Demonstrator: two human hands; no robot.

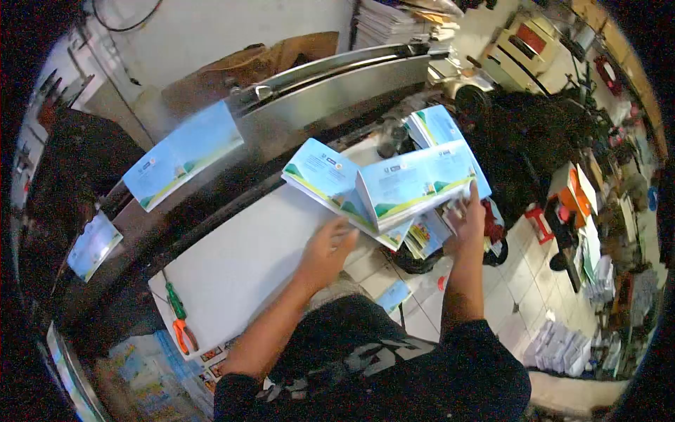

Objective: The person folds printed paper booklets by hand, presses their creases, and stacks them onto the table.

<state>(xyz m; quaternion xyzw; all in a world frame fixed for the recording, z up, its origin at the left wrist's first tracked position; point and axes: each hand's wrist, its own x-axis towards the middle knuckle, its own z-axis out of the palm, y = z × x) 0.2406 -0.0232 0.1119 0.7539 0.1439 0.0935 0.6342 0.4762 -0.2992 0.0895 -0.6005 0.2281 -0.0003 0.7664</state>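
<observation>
Table (232,274) with blue sheet stacks (404,184); left grip (325,254) spread, state of right grip (470,222) unclear.

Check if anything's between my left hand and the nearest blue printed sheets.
Nothing visible: your left hand is right beside the near edge of the blue printed sheets. The orange-handled pliers lie off to the left on the white table, out of the way.

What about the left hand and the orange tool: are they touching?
Apart: the head view shows the left hand near the blue booklets, with bare white tabletop between it and the orange tool.
</observation>
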